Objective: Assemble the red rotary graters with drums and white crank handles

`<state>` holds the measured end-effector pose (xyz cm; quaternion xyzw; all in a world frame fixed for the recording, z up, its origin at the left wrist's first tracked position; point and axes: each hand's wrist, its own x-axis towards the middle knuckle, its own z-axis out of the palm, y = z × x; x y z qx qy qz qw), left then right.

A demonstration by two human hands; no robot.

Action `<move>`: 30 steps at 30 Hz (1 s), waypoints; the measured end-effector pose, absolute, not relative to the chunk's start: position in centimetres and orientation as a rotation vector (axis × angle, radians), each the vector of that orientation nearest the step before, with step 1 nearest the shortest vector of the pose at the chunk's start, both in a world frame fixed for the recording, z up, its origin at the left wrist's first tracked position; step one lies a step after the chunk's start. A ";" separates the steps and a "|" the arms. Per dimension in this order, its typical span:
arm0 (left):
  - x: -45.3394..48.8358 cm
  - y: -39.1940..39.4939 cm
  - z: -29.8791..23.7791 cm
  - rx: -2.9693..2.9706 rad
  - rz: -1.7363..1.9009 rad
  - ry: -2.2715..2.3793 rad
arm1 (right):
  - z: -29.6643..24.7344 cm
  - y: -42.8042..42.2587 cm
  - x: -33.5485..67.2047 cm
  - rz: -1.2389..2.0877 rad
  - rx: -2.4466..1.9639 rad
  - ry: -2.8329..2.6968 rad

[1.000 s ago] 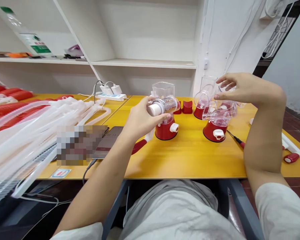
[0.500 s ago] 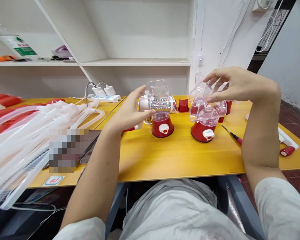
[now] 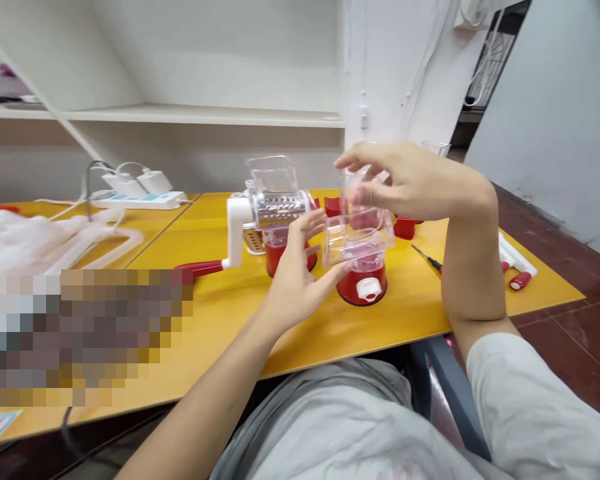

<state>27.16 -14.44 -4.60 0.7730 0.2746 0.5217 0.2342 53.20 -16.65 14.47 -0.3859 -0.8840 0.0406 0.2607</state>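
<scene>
- Clear grater body (image 3: pixel 357 241) on red base (image 3: pixel 363 285): gripped from above by right hand (image 3: pixel 410 181), steadied at its side by left hand (image 3: pixel 296 280).
- Second grater (image 3: pixel 275 207), crank fitted: just left, untouched.

Both hands (image 3: pixel 360 220) around clear grater (image 3: pixel 359 248), seemingly

Counts on the yellow table (image 3: pixel 220 327)

I count two hands, left (image 3: pixel 295 280) and right (image 3: pixel 410 183); two assembled red-based graters (image 3: pixel 275 220) (image 3: pixel 363 257); two white chargers (image 3: pixel 135 181); one screwdriver (image 3: pixel 427 257); one power strip (image 3: pixel 137 200).
</scene>
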 end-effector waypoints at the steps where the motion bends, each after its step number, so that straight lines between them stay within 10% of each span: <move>1: 27.1 -14.2 -4.8 2.109 1.400 0.756 | 14.9 -17.2 54.3 0.078 -1.042 -2.323; 7: 27.2 -13.4 -5.6 2.046 1.347 0.694 | 15.1 -20.0 65.1 -0.369 -1.618 -1.738; 15: 27.8 -13.4 -6.0 1.901 1.419 0.683 | 4.5 -11.1 76.0 0.082 -2.653 -1.682; 30: 27.5 -15.2 -5.2 2.034 1.420 0.884 | -2.7 -7.0 78.6 0.040 -2.659 -1.791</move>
